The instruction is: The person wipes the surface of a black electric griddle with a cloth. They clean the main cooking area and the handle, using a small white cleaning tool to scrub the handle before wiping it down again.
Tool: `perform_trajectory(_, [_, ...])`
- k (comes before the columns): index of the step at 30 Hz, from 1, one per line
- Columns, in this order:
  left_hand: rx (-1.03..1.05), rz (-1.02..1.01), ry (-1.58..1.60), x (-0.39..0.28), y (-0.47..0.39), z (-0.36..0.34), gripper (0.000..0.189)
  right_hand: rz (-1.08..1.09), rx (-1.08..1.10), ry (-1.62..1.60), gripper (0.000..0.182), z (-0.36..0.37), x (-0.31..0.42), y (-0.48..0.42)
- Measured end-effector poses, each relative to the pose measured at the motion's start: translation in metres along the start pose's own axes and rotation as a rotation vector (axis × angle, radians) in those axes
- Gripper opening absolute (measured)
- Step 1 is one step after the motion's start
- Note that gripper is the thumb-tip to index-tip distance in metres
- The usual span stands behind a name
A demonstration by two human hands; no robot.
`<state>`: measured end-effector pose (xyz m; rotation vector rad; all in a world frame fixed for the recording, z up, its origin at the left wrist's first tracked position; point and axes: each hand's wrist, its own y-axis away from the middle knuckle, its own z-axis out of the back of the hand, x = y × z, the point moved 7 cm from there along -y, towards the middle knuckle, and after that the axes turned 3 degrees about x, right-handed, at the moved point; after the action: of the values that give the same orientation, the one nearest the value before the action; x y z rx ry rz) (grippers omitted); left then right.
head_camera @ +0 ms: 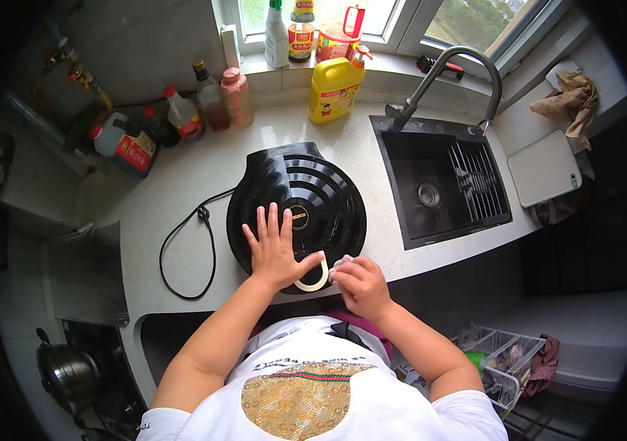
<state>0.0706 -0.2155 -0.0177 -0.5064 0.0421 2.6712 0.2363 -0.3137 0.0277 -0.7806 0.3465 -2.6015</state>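
A round black electric griddle [327, 193] with its lid down lies on the pale countertop. My left hand [274, 251] rests on the lid with its fingers spread, the thumb by the cream-coloured loop handle [321, 280] at the near edge. Just right of that handle, my right hand [362, 284] has its fingers bent around a crumpled pale cloth [342, 263], at the griddle's near right rim. A black power cord [161, 259] with its plug curls on the counter to the left of the griddle.
A dark sink [388, 176] with a curved faucet [421, 91] is to the right. Behind the griddle stands a yellow jug [338, 91]. Several sauce bottles [183, 116] line the back left. A white cutting board [545, 168] is beyond the sink; a metal pot [68, 375] sits lower left.
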Motion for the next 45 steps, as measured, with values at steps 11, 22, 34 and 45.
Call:
perform_trajectory(11, [0.057, -0.399, 0.004, -0.024, 0.024, 0.025, 0.103, -0.177, -0.291, 0.006, 0.02, 0.024, -0.008, -0.005])
perform_trajectory(22, [-0.224, -0.601, 0.273, -0.003, -0.001, 0.056, 0.046, -0.333, -0.29, 0.246, 0.022, -0.022, 0.012, 0.012])
perform_trajectory(34, [-0.182, -0.644, 0.373, 0.018, 0.006, 0.034, 0.047, -0.327, -0.277, 0.225, 0.013, -0.036, 0.044, -0.036])
perform_trajectory(45, [-0.091, -0.593, 0.437, 0.02, 0.006, 0.028, 0.023, -0.199, -0.12, 0.315, 0.018, -0.062, 0.072, -0.005])
